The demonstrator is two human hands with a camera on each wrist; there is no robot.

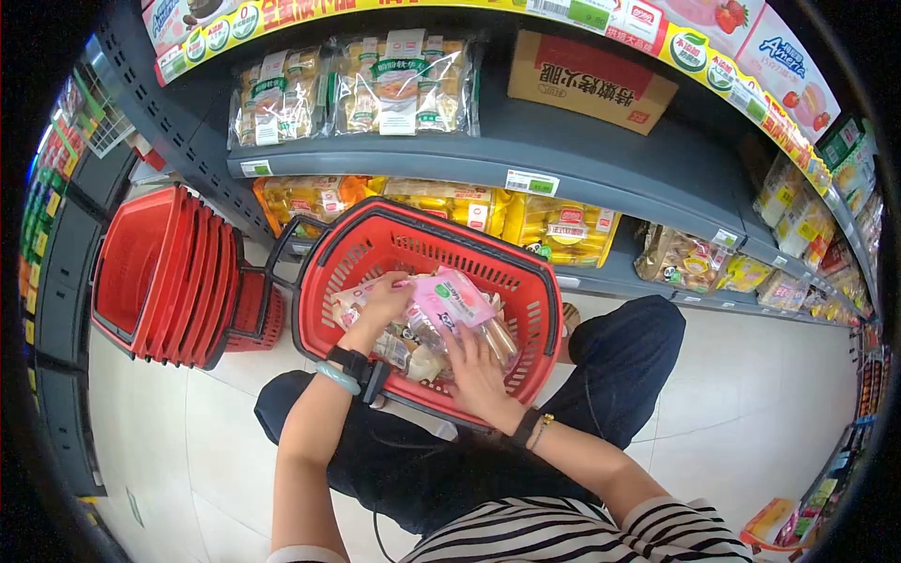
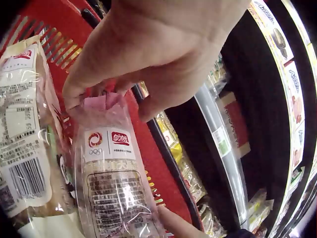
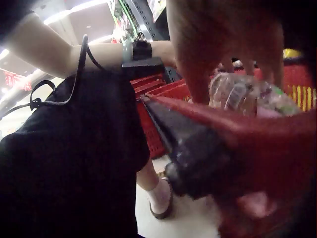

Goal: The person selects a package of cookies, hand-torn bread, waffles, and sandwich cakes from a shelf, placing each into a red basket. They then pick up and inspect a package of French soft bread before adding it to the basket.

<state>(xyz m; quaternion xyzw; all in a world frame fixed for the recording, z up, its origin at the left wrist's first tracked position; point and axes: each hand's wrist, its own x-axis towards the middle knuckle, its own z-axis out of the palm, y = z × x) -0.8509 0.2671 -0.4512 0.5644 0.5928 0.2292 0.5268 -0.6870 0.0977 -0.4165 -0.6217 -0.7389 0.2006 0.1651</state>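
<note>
A red shopping basket (image 1: 427,246) stands in front of the person's knees, holding several bagged breads. Uppermost lies a clear-and-pink bread package (image 1: 454,298), its printed back showing in the left wrist view (image 2: 114,183). The left hand (image 1: 387,298) pinches the crimped end of this package between thumb and fingers. Extended fingers of the right hand (image 1: 477,373) rest against the package's near side, inside the basket. Beside it, another bread bag (image 2: 25,148) with a barcode label lies in the basket. The right wrist view shows the right hand (image 3: 228,49) reaching down past the basket rim.
Stacked red baskets (image 1: 164,277) stand on the floor at the left. Ahead, a grey shelf (image 1: 375,159) bears bagged breads (image 1: 404,84) and a cardboard box (image 1: 591,80). Yellow bread bags (image 1: 563,228) fill the lower shelf behind the basket. The basket's black handle (image 1: 282,249) sticks out left.
</note>
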